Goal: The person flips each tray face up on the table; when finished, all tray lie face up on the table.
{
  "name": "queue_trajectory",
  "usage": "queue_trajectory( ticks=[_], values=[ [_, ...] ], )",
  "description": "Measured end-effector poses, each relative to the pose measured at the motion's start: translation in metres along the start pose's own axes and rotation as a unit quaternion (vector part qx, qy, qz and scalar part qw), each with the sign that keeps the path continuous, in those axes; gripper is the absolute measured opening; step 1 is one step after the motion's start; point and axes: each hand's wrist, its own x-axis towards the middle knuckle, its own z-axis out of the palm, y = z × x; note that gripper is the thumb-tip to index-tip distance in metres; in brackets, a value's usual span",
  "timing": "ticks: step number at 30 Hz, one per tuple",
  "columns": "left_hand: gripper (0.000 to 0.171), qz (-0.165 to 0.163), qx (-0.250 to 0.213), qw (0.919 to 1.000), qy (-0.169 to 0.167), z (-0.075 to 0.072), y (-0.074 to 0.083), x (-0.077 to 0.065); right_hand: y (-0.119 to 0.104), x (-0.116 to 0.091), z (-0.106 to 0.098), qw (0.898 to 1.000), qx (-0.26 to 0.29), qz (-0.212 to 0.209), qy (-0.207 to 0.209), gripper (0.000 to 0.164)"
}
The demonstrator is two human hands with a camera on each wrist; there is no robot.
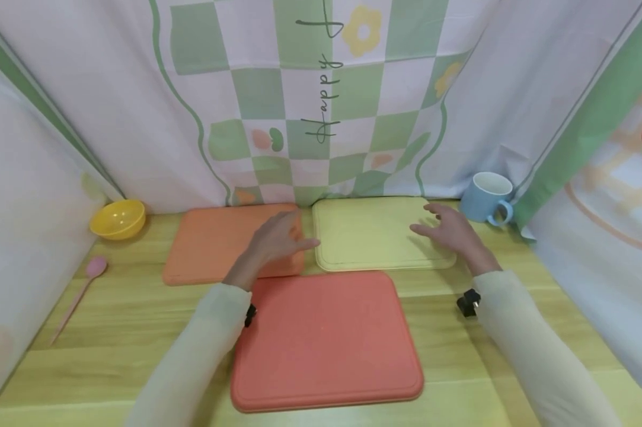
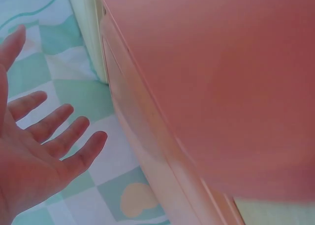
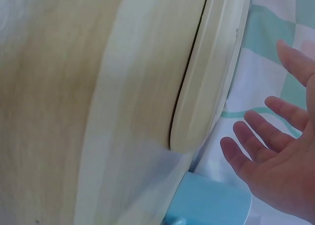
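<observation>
Three flat rounded boards lie on the wooden table: an orange board [image 1: 214,243] at back left, a yellow board [image 1: 369,234] at back right, and a red board [image 1: 326,344] in front. Over the right part of the orange board is my left hand [image 1: 274,240], its thumb pointing toward the yellow board. My right hand [image 1: 449,228] hovers by the yellow board's right end. In the left wrist view the left hand [image 2: 44,156] has spread fingers and holds nothing. The right wrist view shows the right hand [image 3: 280,156] with loosely extended fingers, likewise holding nothing.
At the back right stands a light blue mug [image 1: 483,198], close to the right hand. A yellow bowl [image 1: 119,220] sits at the back left, with a pink spoon [image 1: 93,270] in front of it. Patterned cloth [image 1: 310,89] hangs behind and along both sides.
</observation>
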Motion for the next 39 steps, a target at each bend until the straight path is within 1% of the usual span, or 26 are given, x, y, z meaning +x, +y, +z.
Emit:
queue_trajectory(
  ticks=[2,6,10,12,15,19,24,28,30,33,39],
  values=[
    [0.089,-0.009,-0.016,0.9998,-0.003,0.002,0.002,0.003,0.003,0.000,-0.001,1.000,0.006,0.003,-0.003,0.085],
    [0.087,-0.014,-0.058,0.9982,-0.001,0.006,0.006,0.011,0.007,-0.001,-0.004,1.000,0.018,0.012,-0.010,0.084],
    [0.087,-0.024,-0.102,0.9945,0.001,0.011,0.010,0.019,0.014,0.000,-0.007,0.999,0.024,0.023,-0.018,0.085],
    [0.087,-0.024,-0.118,0.9928,0.002,0.013,0.012,0.023,0.017,0.001,-0.008,0.999,0.029,0.027,-0.019,0.085],
    [0.087,-0.017,-0.129,0.9915,-0.002,0.017,0.012,0.029,0.023,0.002,-0.009,0.999,0.033,0.028,-0.020,0.084],
    [0.085,-0.020,-0.142,0.9896,-0.008,0.020,0.013,0.034,0.032,0.004,-0.009,0.998,0.040,0.034,-0.023,0.082],
    [0.083,-0.039,-0.159,0.9865,-0.008,0.024,0.014,0.038,0.037,0.005,-0.011,0.997,0.047,0.048,-0.031,0.084],
    [0.081,-0.069,-0.166,0.9836,-0.009,0.027,0.017,0.040,0.039,0.003,-0.014,0.995,0.060,0.061,-0.041,0.086],
    [0.080,-0.083,-0.173,0.9813,-0.008,0.028,0.018,0.040,0.039,0.002,-0.015,0.994,0.070,0.065,-0.048,0.086],
    [0.079,-0.096,-0.183,0.9784,-0.005,0.029,0.019,0.041,0.037,0.002,-0.016,0.992,0.087,0.068,-0.057,0.084],
    [0.075,-0.094,-0.250,0.9638,0.000,0.034,0.014,0.043,0.033,0.000,-0.018,0.988,0.108,0.085,-0.066,0.079]
  ],
)
